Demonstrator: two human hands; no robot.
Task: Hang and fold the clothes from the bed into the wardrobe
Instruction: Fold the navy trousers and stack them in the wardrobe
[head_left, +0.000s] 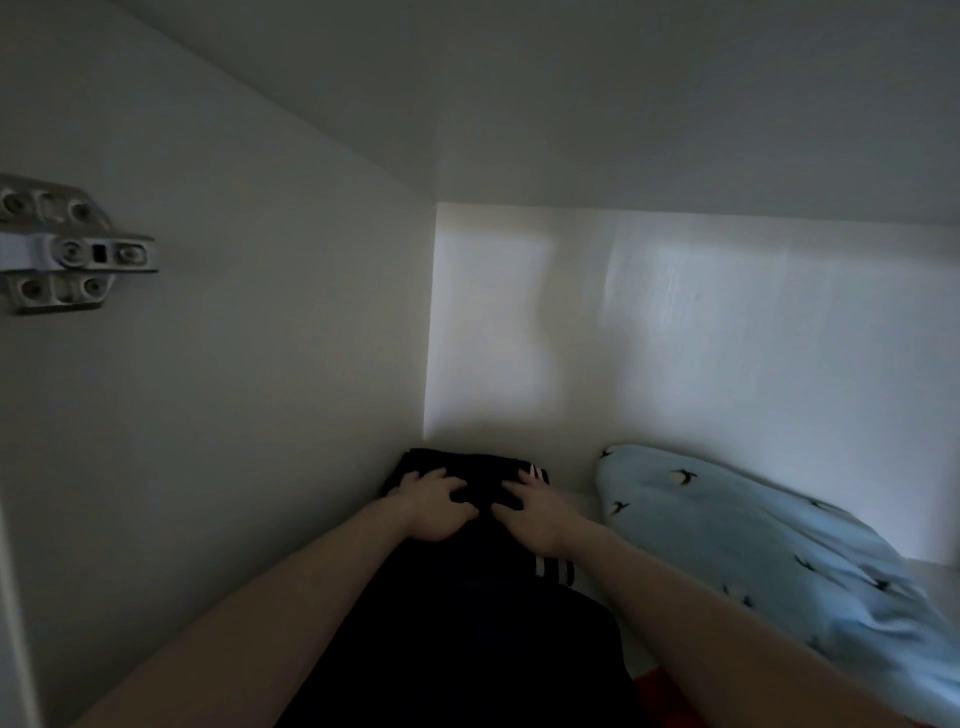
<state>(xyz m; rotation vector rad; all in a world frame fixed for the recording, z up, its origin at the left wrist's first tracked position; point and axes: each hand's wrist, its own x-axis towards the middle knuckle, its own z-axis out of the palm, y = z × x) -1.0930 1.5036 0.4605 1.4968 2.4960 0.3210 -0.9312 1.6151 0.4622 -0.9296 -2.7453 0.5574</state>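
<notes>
White wardrobe walls (291, 322) surround my view: I am looking into a dim shelf compartment with a metal door hinge (67, 249) at 9 o'clock on the side panel. My left hand (434, 506) and right hand (535, 512) lie side by side, just below centre, on a folded black garment (467, 623). Both hands have fingers spread and slightly bent, pressing down on the cloth; I cannot tell whether any fold is pinched. This garment sits in the back left corner, its left edge touching the side panel and its far edge near the back wall. White stripes show on its right edge. A narrow strip of bare shelf separates it from a pale blue garment (779, 566) with small dark bird shapes at 4 o'clock.
</notes>
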